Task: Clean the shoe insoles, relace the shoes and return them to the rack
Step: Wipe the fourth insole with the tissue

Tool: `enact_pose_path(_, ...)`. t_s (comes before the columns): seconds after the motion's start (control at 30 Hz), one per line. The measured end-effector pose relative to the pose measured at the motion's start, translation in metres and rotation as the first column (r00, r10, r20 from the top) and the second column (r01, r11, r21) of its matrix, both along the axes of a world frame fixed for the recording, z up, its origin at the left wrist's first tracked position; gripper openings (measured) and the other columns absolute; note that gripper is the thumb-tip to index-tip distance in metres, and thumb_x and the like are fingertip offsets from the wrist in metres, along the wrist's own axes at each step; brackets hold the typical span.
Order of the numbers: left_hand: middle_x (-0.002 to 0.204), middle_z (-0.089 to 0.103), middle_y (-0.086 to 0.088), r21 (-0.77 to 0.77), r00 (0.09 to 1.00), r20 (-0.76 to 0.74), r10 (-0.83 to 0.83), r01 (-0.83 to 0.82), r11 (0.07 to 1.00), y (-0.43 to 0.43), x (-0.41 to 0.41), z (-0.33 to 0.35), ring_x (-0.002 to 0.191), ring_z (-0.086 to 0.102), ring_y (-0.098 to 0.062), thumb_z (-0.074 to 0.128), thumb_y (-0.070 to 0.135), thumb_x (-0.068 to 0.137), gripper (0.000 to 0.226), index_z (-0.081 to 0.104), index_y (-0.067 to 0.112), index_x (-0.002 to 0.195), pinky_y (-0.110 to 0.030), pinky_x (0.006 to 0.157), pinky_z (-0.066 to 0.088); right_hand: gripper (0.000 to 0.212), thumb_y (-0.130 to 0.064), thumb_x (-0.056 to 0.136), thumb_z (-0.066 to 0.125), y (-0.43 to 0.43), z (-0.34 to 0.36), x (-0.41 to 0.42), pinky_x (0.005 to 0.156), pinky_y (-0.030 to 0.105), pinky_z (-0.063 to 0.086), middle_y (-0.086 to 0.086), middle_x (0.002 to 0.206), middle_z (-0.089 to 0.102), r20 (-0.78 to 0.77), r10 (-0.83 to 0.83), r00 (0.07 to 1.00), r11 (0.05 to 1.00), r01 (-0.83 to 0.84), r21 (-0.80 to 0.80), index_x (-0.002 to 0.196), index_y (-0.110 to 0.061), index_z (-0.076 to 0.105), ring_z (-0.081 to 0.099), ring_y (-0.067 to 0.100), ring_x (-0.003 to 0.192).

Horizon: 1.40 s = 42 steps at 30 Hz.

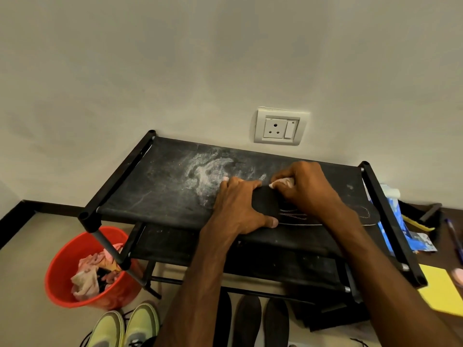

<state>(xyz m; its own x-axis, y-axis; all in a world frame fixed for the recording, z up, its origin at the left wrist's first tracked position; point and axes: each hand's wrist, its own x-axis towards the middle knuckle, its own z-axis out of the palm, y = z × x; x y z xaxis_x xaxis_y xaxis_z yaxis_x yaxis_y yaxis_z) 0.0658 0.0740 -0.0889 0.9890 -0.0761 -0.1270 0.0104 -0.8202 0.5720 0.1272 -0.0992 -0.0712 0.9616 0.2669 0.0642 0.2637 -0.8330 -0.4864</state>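
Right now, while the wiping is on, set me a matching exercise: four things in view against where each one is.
Things:
1 black insole
2 small cloth
3 red bucket
4 yellow-green shoes

Places:
A floor, by the rack's left front leg
B pinched in the right hand
C floor, at the picture's bottom edge
D rack's top shelf, held by the left hand

Pairs: 1-D, 2-B, 3-A, 4-C

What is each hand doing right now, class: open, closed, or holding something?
Left hand: closed, gripping one end of the black insole.
Right hand: closed, pinching a small cloth against the insole.
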Motion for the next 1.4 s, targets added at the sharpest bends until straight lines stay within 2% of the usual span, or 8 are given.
enact_pose_path(0.1,0.146,0.039,-0.008,0.003,1.000,-0.001,0.004,-0.004,1.000,0.000,0.001,0.000,0.141,0.027,-0.030,0.087,0.058,0.066,0.099,0.042,0.031,0.151,-0.047,0.117,0.032,0.017,-0.018,0.092,0.072,-0.002,0.001,0.001,0.087,0.038,0.061,-0.005,0.102,0.078,-0.032,0.033,0.999,0.999,-0.034,-0.024,0.102,-0.028,0.082,0.070,0.011,0.089)
enact_pose_path(0.33,0.148,0.034,-0.005,-0.002,1.000,-0.007,-0.019,0.019,1.000,0.000,0.003,0.000,0.138,0.028,-0.027,0.088,0.054,0.067,0.102,0.036,0.036,0.153,-0.045,0.115,0.034,0.011,-0.022,0.088,0.078,-0.013,0.033,-0.019,0.083,0.021,0.057,-0.019,0.095,0.077,-0.298,0.344,0.891,0.922,-0.381,-0.074,0.092,-0.031,0.083,0.068,-0.004,0.091)
enact_pose_path(0.47,0.144,0.040,-0.004,-0.021,0.999,0.004,-0.032,0.032,0.999,0.006,0.003,0.003,0.136,0.028,-0.026,0.088,0.055,0.065,0.097,0.042,0.040,0.149,-0.045,0.114,0.034,0.010,-0.030,0.090,0.076,-0.030,0.022,-0.020,0.089,0.038,0.059,-0.014,0.104,0.077,0.016,0.021,1.000,1.000,-0.021,0.022,0.097,-0.036,0.080,0.068,0.006,0.096)
enact_pose_path(0.57,0.134,0.047,0.000,-0.037,1.000,-0.017,-0.019,0.019,0.999,0.015,0.006,0.005,0.129,0.033,-0.024,0.091,0.056,0.059,0.092,0.050,0.041,0.140,-0.045,0.109,0.039,0.013,-0.028,0.093,0.073,-0.038,0.012,-0.027,0.092,0.040,0.058,-0.007,0.110,0.076,0.135,-0.137,0.981,0.989,0.127,0.080,0.101,-0.034,0.080,0.067,0.010,0.100)
enact_pose_path(0.8,0.145,0.039,0.001,0.062,0.996,0.001,-0.087,0.087,0.994,0.006,0.006,0.008,0.135,0.028,-0.024,0.087,0.067,0.056,0.115,0.033,0.032,0.151,-0.045,0.113,0.034,0.014,-0.020,0.095,0.070,-0.018,-0.004,-0.035,0.086,0.040,0.058,-0.005,0.102,0.071,0.180,-0.039,0.983,0.996,0.025,0.083,0.101,-0.029,0.079,0.067,0.012,0.092)
enact_pose_path(0.97,0.136,0.048,0.005,0.064,0.989,0.035,-0.146,0.143,0.988,-0.001,0.010,0.004,0.128,0.037,-0.020,0.085,0.072,0.055,0.101,0.049,0.035,0.142,-0.041,0.110,0.037,0.017,-0.018,0.095,0.069,-0.024,-0.003,-0.030,0.091,0.040,0.058,-0.003,0.107,0.073,0.208,-0.094,0.974,0.986,0.063,0.152,0.105,-0.027,0.078,0.068,0.013,0.098)
enact_pose_path(1.13,0.133,0.052,0.009,-0.010,0.982,-0.014,-0.188,0.188,0.982,0.009,0.007,0.004,0.127,0.037,-0.016,0.089,0.068,0.052,0.102,0.050,0.037,0.140,-0.041,0.109,0.039,0.018,-0.017,0.097,0.067,-0.020,0.003,-0.033,0.083,0.026,0.057,-0.008,0.102,0.074,0.075,0.108,0.991,0.992,-0.113,0.061,0.103,-0.028,0.080,0.066,0.006,0.091)
enact_pose_path(1.4,0.118,0.058,0.021,-0.084,0.990,-0.004,-0.143,0.143,0.986,0.009,0.005,0.007,0.122,0.047,-0.012,0.093,0.064,0.047,0.102,0.052,0.035,0.136,-0.042,0.106,0.044,0.028,-0.005,0.092,0.071,0.002,0.001,-0.014,0.083,0.035,0.061,0.003,0.110,0.074,-0.020,0.170,0.985,0.976,-0.171,-0.134,0.112,-0.023,0.079,0.071,0.017,0.093)
